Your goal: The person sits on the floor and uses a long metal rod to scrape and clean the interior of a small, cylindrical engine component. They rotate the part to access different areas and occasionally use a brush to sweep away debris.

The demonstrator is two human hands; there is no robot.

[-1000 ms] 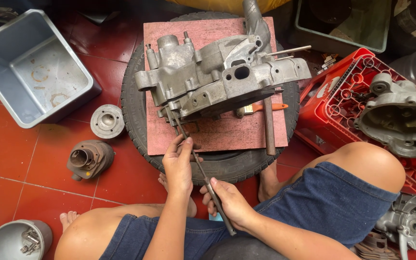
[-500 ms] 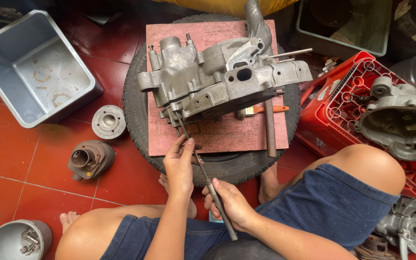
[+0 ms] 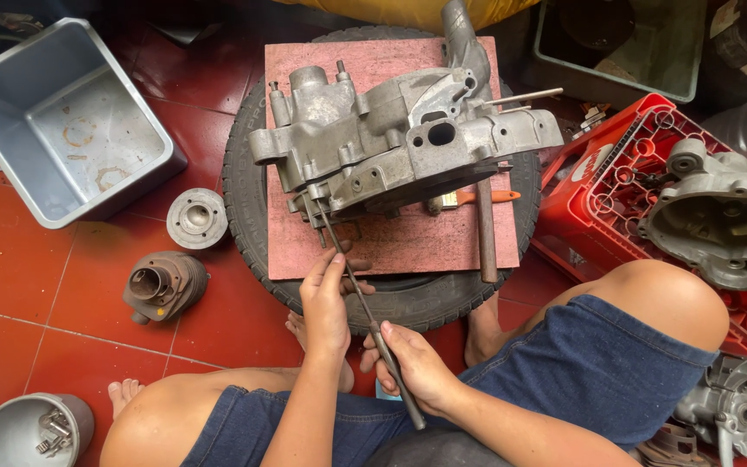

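— While the engine case point(image 3: 399, 143) is sitting on the pink board point(image 3: 391, 242) over the tyre point(image 3: 244, 207), where is the long rod point(image 3: 365, 307) pointing?

— It is running from the case's lower left corner down toward the person's lap. The right hand point(image 3: 412, 367) is wrapping closed around its lower end.

— And the left hand point(image 3: 326, 303)?

— It is pinching the rod midway, fingers pressed together on the shaft.

— Anything lying nearby?

— A finned cylinder point(image 3: 164, 284) and a round metal cap point(image 3: 197, 218) are lying on the red floor, left of the tyre, near a grey tub point(image 3: 10, 112).
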